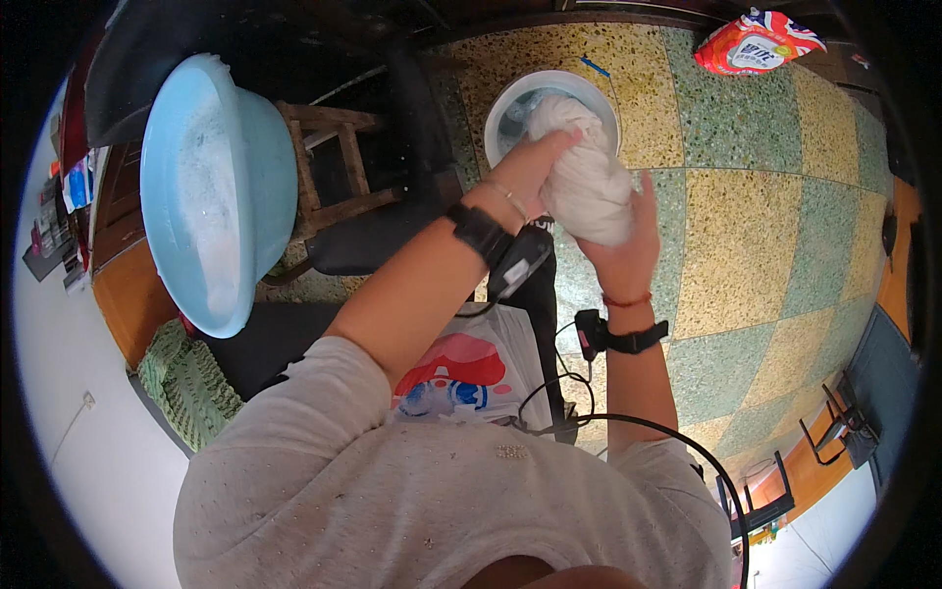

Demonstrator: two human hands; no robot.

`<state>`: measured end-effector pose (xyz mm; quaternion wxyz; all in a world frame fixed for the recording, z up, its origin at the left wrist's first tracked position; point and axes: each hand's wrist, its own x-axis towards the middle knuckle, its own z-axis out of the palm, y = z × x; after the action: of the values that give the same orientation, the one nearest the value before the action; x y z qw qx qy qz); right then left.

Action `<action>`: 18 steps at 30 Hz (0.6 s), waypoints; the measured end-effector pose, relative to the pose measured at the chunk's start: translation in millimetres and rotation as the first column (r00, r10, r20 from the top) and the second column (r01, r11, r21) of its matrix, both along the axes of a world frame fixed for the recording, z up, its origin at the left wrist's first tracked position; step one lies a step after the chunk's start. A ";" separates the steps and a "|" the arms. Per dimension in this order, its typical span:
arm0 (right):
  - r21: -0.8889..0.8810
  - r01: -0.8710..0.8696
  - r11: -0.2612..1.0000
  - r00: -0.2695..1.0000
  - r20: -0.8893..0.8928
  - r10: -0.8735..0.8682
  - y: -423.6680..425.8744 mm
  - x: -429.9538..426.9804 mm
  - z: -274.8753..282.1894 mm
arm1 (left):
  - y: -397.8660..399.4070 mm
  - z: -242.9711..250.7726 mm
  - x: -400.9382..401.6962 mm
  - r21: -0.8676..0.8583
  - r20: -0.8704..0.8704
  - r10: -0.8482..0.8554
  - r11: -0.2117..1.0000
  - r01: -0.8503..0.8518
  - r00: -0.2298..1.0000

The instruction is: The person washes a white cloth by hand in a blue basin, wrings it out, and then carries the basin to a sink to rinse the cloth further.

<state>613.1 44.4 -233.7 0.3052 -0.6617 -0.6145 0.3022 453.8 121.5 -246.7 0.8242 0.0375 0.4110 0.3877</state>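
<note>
A bundled, wet-looking white cloth (581, 173) is held between both hands, its far end over a round white bucket (491, 118) with water and suds inside. My left hand (546, 169) grips the cloth from the left, fingers across its side. Cupped round the cloth's near end is my right hand (624, 247), its thumb raised on the right. The fingers beneath the cloth are partly hidden. Both wrists carry black straps with small devices.
A light blue plastic basin (276, 173) of sudsy water stands at left, beside a wooden stool (346, 158). Near me are a printed plastic bag (508, 346) and black cables (563, 379). A red packet (758, 46) lies at the far right on the tiled floor (736, 250). Green textile (184, 383) lies at left.
</note>
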 end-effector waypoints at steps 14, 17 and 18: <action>-0.166 -0.051 0.985 0.523 -0.845 -0.115 -16.5 -23.2 82.2 | -51.6 182.7 -71.2 0.704 -0.434 0.013 0.628 0.331 0.901; -0.227 -0.090 0.970 0.509 -0.848 -0.151 -0.2 -32.3 122.1 | -65.9 239.2 -91.2 0.729 -0.602 0.156 0.508 0.459 0.783; -0.201 -0.118 0.973 0.591 -0.801 -0.093 9.3 -35.3 137.2 | -70.3 255.8 -100.9 0.731 -0.606 0.180 0.511 0.453 0.775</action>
<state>577.8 53.6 -96.5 0.4681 -0.4799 -0.3747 0.6404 352.9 51.2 9.0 0.5458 0.5924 0.4069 0.4308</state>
